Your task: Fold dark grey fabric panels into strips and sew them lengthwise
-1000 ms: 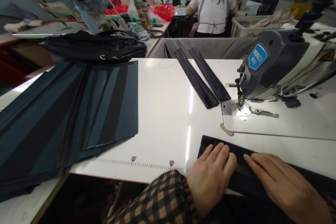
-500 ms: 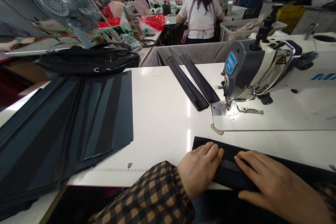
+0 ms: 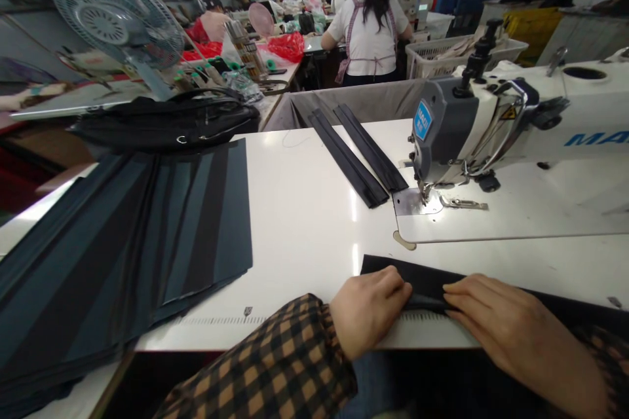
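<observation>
Where the white table (image 3: pixel 304 222) meets the person's lap, both hands rest on a dark folded strip of fabric (image 3: pixel 427 285) that lies along the near edge, just in front of the sewing machine's bed. The left hand (image 3: pixel 366 311), coming out of a brown-and-black checked sleeve (image 3: pixel 275 366), has its fingers curled over the strip's left end, pinching the fold against the table. The right hand (image 3: pixel 511 334) lies flatter, fingers together and pressing down on the cloth a little to the right, the two hands nearly touching. A printed ruler scale (image 3: pixel 216 319) runs along the table edge beneath them.

Beyond the hands stands the sewing machine (image 3: pixel 472 131), grey and white with a blue badge, its needle over a metal plate. Two long dark strips (image 3: pixel 361 154) lie side by side, slanting away from the plate toward the far edge. On the left, a wide stack of dark blue-grey fabric panels (image 3: pixel 128 242) spreads over the table and hangs off its near corner, with a black bag (image 3: pixel 167 121) behind it and a desk fan (image 3: pixel 118 19) above that. Farther back, a person in a white top (image 3: pixel 368 33) sits facing away at another station.
</observation>
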`<state>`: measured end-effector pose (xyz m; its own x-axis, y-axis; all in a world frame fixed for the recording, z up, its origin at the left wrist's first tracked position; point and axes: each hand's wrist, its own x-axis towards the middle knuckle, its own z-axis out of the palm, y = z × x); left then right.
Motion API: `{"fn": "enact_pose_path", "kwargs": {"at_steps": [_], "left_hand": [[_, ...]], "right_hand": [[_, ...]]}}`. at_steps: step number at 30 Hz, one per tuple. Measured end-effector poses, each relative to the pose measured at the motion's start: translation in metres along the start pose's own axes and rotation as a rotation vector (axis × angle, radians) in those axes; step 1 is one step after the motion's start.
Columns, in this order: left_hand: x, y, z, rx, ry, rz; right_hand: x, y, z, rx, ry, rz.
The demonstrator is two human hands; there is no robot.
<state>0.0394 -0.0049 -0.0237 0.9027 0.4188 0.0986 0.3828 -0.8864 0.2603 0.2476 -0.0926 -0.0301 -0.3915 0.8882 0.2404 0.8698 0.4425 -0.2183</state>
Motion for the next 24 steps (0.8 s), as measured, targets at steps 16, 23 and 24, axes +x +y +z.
{"fn": "enact_pose_path", "kwargs": {"at_steps": [16,23,24], "left_hand": [[0.020,-0.003,-0.014,-0.261,-0.017,-0.371],[0.020,-0.008,-0.008,-0.313,0.031,-0.408],[0.020,-0.008,-0.007,-0.320,0.041,-0.405]], "right_hand": [[0.017,0.012,0.003,0.266,-0.149,0.360],[0.019,0.008,0.001,0.163,-0.123,0.354],[0.020,0.008,0.000,0.149,-0.134,0.349]]}}
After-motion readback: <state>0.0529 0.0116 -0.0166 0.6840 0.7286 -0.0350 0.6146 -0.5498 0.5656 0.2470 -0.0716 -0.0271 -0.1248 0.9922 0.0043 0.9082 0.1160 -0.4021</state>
